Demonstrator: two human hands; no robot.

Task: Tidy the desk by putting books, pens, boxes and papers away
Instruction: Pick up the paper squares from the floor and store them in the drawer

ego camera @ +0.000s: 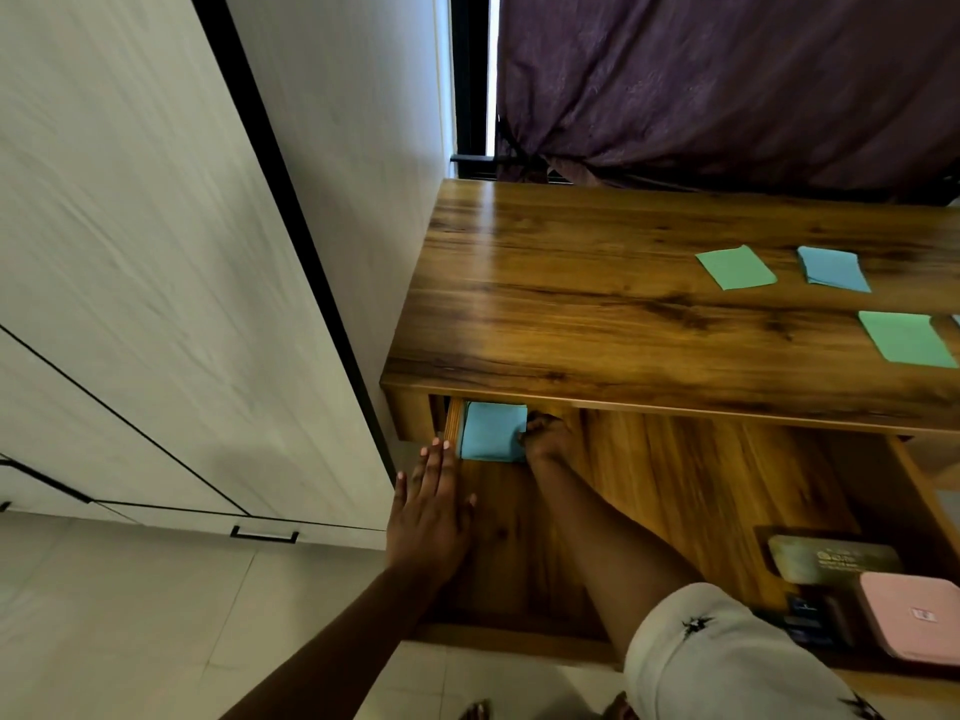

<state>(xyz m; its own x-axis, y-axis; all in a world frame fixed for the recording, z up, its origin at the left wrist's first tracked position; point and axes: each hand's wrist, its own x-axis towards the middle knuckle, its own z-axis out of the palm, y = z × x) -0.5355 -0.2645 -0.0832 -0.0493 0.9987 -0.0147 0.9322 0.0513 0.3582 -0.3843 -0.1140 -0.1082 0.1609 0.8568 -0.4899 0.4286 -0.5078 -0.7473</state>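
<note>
The left hand [431, 517] lies flat on the drawer [675, 485], the right hand [545, 436] pinches the blue paper [491, 431] — shutting the drawer early could crumple it.

The wooden desk [597, 283] is carrying paper toward its right side: a green sheet [735, 267] is lying beside a blue stack [832, 269], and a second green sheet [906, 339] is sitting nearer the front edge. Under the top, a drawer [649, 485] is standing open. A blue sheet [491, 431] is lying in its far left corner, against the left wall. In the near right corner a pink box [914, 623] is resting just beside an olive box [834, 558], with dark boxes [810, 618] lying next to them, too blurred to tell apart.
</note>
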